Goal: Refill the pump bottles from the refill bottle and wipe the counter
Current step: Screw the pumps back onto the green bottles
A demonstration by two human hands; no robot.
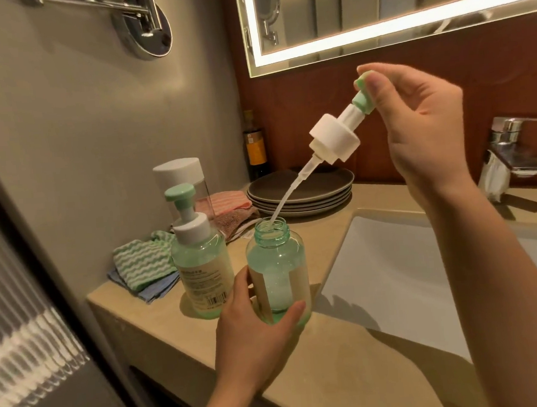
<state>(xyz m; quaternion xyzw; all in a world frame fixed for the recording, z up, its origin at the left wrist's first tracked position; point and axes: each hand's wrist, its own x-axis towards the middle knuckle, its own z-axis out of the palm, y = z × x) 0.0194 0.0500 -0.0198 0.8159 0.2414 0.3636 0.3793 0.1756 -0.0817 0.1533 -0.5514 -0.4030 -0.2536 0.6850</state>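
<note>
- The sink is set into the counter; every place below is told from it.
- The left hand grasps the open bottle low down, with digits curled round both sides, just left of the sink's left rim.
- The open bottle is pale green and see-through, nearly upright, and its neck is bare.
- The right hand pinches the green head of the pump between thumb and fingertips, up above the sink's back-left corner.
- The pump hangs tilted with its white collar well clear of the neck. Only the tip of its tube lies in the open bottle's mouth.
- A second bottle with its pump on stands further left of the sink, just beside the open bottle.
- A clear capped bottle stands behind the second bottle.
- The cloths lie furthest left of the sink: a green striped one on a blue one, with a pink and brown one behind.
- The plates are stacked off the sink's back-left corner, with a dark bottle behind them at the wall.
- The tap sits behind the sink's back rim, to the right.
</note>
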